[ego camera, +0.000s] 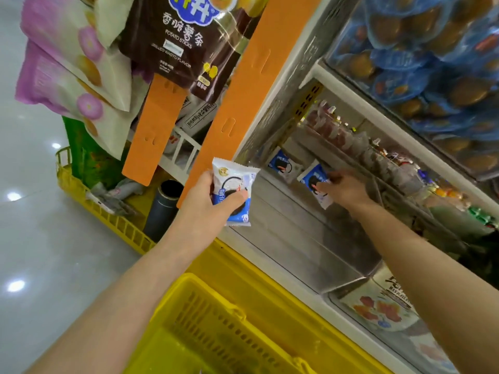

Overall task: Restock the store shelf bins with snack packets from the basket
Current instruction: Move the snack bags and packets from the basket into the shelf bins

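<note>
Here the left hand [208, 201] grips a cookie packet [234, 190]. The right hand [344, 188] pinches another packet [314, 179] inside the clear shelf bin [310, 255]; orange hanging strips [237, 103] crowd alongside

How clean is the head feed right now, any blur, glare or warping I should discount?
Head view: the left hand and its blue-and-white snack packet are sharp; the right hand at the packet in the bin is motion-blurred, so its grip is unclear; bright spots glare off the floor; the wide lens bends the shelf frame.
</note>
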A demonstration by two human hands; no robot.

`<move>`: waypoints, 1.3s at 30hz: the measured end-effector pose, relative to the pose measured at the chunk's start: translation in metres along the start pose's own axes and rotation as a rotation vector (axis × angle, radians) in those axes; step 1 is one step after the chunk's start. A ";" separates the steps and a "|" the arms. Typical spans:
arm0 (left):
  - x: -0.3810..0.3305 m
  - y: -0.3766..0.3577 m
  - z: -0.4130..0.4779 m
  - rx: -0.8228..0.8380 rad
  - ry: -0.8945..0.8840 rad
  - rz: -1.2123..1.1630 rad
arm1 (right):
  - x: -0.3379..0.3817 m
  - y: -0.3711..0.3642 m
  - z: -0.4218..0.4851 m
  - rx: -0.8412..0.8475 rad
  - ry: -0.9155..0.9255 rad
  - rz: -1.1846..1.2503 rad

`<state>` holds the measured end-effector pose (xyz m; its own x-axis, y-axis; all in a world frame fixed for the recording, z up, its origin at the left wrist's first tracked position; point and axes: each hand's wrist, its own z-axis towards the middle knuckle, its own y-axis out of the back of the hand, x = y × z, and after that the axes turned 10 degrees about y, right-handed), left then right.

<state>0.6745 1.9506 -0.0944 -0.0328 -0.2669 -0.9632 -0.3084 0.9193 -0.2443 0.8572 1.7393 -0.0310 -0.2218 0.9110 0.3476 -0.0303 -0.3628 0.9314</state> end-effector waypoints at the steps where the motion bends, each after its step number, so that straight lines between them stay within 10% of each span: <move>1: 0.000 0.001 0.003 0.002 0.005 -0.018 | -0.002 -0.006 0.009 0.032 -0.010 -0.038; 21: 0.010 0.005 0.025 0.146 0.047 -0.090 | -0.010 -0.047 0.060 -0.057 0.009 -0.500; 28: 0.007 -0.002 0.014 0.168 0.037 0.039 | 0.046 -0.034 -0.005 -0.343 0.336 0.266; 39: 0.006 -0.025 -0.030 0.160 0.079 0.081 | 0.064 0.008 -0.146 0.162 0.416 0.505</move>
<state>0.6533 1.9177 -0.0905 -0.1275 -0.2061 -0.9702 -0.1468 0.9713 -0.1870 0.7004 1.7658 -0.0171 -0.5278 0.4740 0.7048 0.3154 -0.6611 0.6808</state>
